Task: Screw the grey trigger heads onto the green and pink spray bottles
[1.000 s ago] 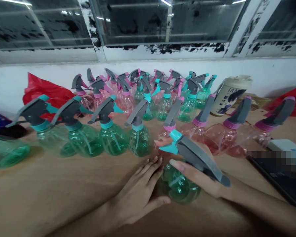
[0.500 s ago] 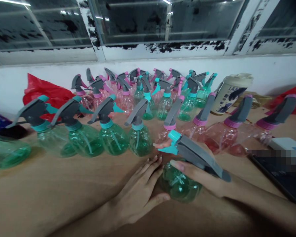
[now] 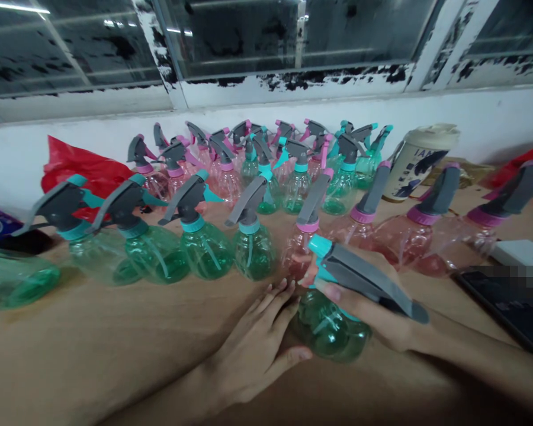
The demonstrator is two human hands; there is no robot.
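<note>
In the head view my right hand (image 3: 382, 302) is closed round the neck of a green spray bottle (image 3: 333, 334) with a grey and teal spray head. Its fingers are at the teal trigger (image 3: 323, 273), which sits close in to the neck. The bottle tilts a little and its grey head points up and to the left. My left hand (image 3: 262, 337) rests with outstretched fingers on the wooden table beside the bottle, its thumb near the bottle's lower part. Whether that thumb touches the bottle I cannot tell.
A row of green spray bottles (image 3: 206, 254) and pink ones (image 3: 402, 236) stands just beyond my hands, with several more behind. A cream tumbler (image 3: 420, 163) is at the back right, a dark phone (image 3: 506, 307) at the right, and a red plastic bag (image 3: 80, 168) at the left.
My right fingers have drawn the teal trigger in towards the bottle's neck. The bottle and both hands appear slightly further right, along with a small shift of the view.
</note>
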